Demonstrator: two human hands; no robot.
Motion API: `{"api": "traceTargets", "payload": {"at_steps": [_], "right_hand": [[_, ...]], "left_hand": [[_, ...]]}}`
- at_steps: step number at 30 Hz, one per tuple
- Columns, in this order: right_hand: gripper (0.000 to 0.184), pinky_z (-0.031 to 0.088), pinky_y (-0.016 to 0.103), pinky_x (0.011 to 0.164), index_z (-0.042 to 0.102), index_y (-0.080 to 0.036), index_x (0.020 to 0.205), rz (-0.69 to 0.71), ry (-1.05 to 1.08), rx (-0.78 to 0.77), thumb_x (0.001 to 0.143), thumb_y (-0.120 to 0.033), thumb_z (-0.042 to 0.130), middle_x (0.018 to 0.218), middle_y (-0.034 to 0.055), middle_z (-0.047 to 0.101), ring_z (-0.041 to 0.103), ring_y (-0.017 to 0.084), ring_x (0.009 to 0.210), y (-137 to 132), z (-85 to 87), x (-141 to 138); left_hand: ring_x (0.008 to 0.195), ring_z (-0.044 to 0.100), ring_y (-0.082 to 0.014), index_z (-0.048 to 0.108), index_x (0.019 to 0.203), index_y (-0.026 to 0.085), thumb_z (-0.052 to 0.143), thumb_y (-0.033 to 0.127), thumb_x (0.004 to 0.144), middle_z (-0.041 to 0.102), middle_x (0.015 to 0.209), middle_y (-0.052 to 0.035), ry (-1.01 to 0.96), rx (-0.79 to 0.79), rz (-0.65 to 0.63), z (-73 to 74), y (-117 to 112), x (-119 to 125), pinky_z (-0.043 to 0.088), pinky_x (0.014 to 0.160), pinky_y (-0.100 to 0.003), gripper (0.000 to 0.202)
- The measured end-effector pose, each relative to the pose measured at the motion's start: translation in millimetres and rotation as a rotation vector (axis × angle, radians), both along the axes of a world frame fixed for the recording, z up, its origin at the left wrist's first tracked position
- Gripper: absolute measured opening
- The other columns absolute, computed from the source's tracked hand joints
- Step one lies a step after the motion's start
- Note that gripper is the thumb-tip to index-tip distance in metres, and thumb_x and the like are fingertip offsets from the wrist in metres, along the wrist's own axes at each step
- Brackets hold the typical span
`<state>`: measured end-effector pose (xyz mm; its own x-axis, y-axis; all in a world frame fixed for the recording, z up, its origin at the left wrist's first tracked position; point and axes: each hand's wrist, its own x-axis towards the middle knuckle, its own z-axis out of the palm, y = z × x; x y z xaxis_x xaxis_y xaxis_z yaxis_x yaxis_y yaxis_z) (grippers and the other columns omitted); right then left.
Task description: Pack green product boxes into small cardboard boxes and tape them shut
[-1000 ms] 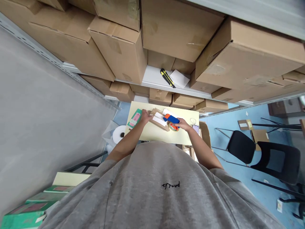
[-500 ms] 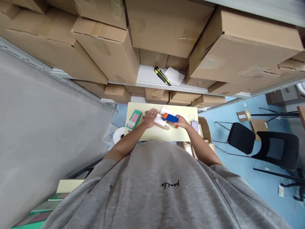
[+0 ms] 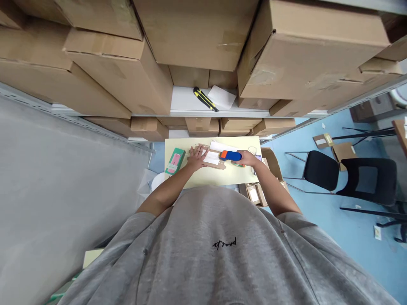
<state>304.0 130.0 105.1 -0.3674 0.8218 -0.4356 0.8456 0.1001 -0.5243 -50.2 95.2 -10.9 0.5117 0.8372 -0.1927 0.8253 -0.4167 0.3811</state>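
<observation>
A small brown cardboard parcel (image 3: 217, 163) with a white label lies on the pale yellow table (image 3: 206, 178). My left hand (image 3: 196, 157) rests flat on the parcel's left end, fingers spread. My right hand (image 3: 249, 159) is wrapped round a blue and orange tape dispenser (image 3: 230, 155), whose nose sits at the parcel's right end. White papers (image 3: 222, 146) lie just behind the parcel.
A green box (image 3: 174, 161) lies on the table's left part. Shelves stacked with cardboard boxes (image 3: 203, 38) stand behind, with a yellow utility knife (image 3: 205, 98) and a paper on one shelf. A white roll (image 3: 156, 181) sits below left; black chairs (image 3: 349, 182) stand right.
The view has tilted and shifted. My left hand moved from the parcel's far left edge onto its top. The tape dispenser has turned more level against the parcel.
</observation>
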Motion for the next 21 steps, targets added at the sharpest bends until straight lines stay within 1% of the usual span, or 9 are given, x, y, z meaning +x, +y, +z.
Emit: {"api": "traceTargets", "payload": {"at_steps": [4, 7, 9, 10, 11, 13, 15, 17, 21], "right_hand": [[0.075, 0.057, 0.035, 0.085, 0.063, -0.026, 0.144, 0.017, -0.029, 0.063, 0.077, -0.054, 0.082, 0.115, 0.0064, 0.080, 0.075, 0.030, 0.100, -17.2, -4.4, 17.8], [0.077, 0.057, 0.039, 0.094, 0.059, -0.032, 0.150, 0.075, -0.036, 0.112, 0.079, -0.051, 0.083, 0.132, 0.0051, 0.075, 0.072, 0.032, 0.114, -23.2, -10.1, 21.7], [0.078, 0.056, 0.039, 0.096, 0.059, -0.032, 0.150, 0.111, -0.058, 0.129, 0.079, -0.048, 0.084, 0.139, 0.0045, 0.071, 0.071, 0.032, 0.117, -22.9, -13.1, 20.5], [0.078, 0.056, 0.038, 0.096, 0.058, -0.032, 0.151, 0.125, -0.075, 0.132, 0.079, -0.047, 0.084, 0.140, 0.0043, 0.071, 0.071, 0.032, 0.118, -22.0, -14.4, 19.6], [0.078, 0.056, 0.038, 0.096, 0.058, -0.033, 0.151, 0.138, -0.094, 0.133, 0.079, -0.046, 0.084, 0.140, 0.0039, 0.071, 0.071, 0.031, 0.117, -21.0, -15.6, 18.9], [0.078, 0.055, 0.036, 0.094, 0.056, -0.035, 0.153, 0.157, -0.119, 0.131, 0.080, -0.045, 0.083, 0.139, 0.0027, 0.071, 0.071, 0.030, 0.117, -19.1, -17.8, 19.7], [0.079, 0.055, 0.035, 0.095, 0.053, -0.036, 0.155, 0.161, -0.121, 0.132, 0.083, -0.047, 0.082, 0.140, 0.0018, 0.070, 0.070, 0.029, 0.118, -18.7, -19.9, 24.0], [0.080, 0.053, 0.034, 0.096, 0.048, -0.037, 0.159, 0.159, -0.114, 0.129, 0.086, -0.050, 0.079, 0.144, 0.0019, 0.068, 0.069, 0.029, 0.121, -20.0, -21.4, 30.7], [0.080, 0.051, 0.032, 0.093, 0.041, -0.033, 0.163, 0.188, -0.200, 0.106, 0.093, -0.059, 0.069, 0.143, 0.0066, 0.068, 0.069, 0.030, 0.121, -24.1, -19.6, 37.3]], "left_hand": [[0.164, -0.005, -0.0433, 0.019, 0.170, 0.016, 0.080, 0.043, 0.083, 0.008, 0.175, -0.0271, 0.092, 0.059, -0.051, 2.7, 2.2, -1.9, -0.016, 0.120, -0.076, 0.110], [0.164, -0.001, -0.0414, 0.026, 0.168, 0.014, 0.073, 0.033, 0.086, 0.012, 0.176, -0.0240, 0.092, 0.054, -0.019, 1.0, 4.5, 7.3, -0.014, 0.123, -0.073, 0.097], [0.165, 0.001, -0.0383, 0.029, 0.167, 0.012, 0.066, 0.028, 0.088, 0.014, 0.176, -0.0219, 0.109, 0.042, 0.045, 0.3, 5.8, 22.6, -0.012, 0.127, -0.067, 0.089], [0.164, 0.000, -0.0379, 0.027, 0.167, 0.010, 0.066, 0.028, 0.088, 0.014, 0.176, -0.0228, 0.123, 0.043, 0.060, 0.6, 6.1, 32.5, -0.012, 0.128, -0.064, 0.091], [0.164, -0.001, -0.0386, 0.024, 0.168, 0.006, 0.069, 0.030, 0.085, 0.011, 0.175, -0.0250, 0.135, 0.049, 0.046, 1.5, 6.1, 43.1, -0.012, 0.129, -0.063, 0.097], [0.163, -0.008, -0.0420, 0.014, 0.168, 0.000, 0.079, 0.038, 0.077, 0.003, 0.174, -0.0298, 0.152, 0.065, -0.067, 4.7, 5.7, 63.6, -0.013, 0.128, -0.063, 0.118], [0.162, -0.012, -0.0438, 0.006, 0.169, 0.000, 0.086, 0.046, 0.071, -0.002, 0.173, -0.0313, 0.160, 0.064, -0.170, 8.8, 5.3, 78.6, -0.013, 0.127, -0.067, 0.134], [0.163, -0.011, -0.0432, 0.003, 0.170, 0.005, 0.083, 0.052, 0.076, -0.001, 0.174, -0.0298, 0.165, 0.039, -0.178, 12.1, 6.0, 85.6, -0.011, 0.125, -0.070, 0.132], [0.164, 0.000, -0.0430, 0.003, 0.171, 0.012, 0.074, 0.055, 0.087, 0.006, 0.174, -0.0288, 0.166, 0.005, -0.155, 14.0, 9.4, 83.7, -0.009, 0.124, -0.072, 0.119]]}}
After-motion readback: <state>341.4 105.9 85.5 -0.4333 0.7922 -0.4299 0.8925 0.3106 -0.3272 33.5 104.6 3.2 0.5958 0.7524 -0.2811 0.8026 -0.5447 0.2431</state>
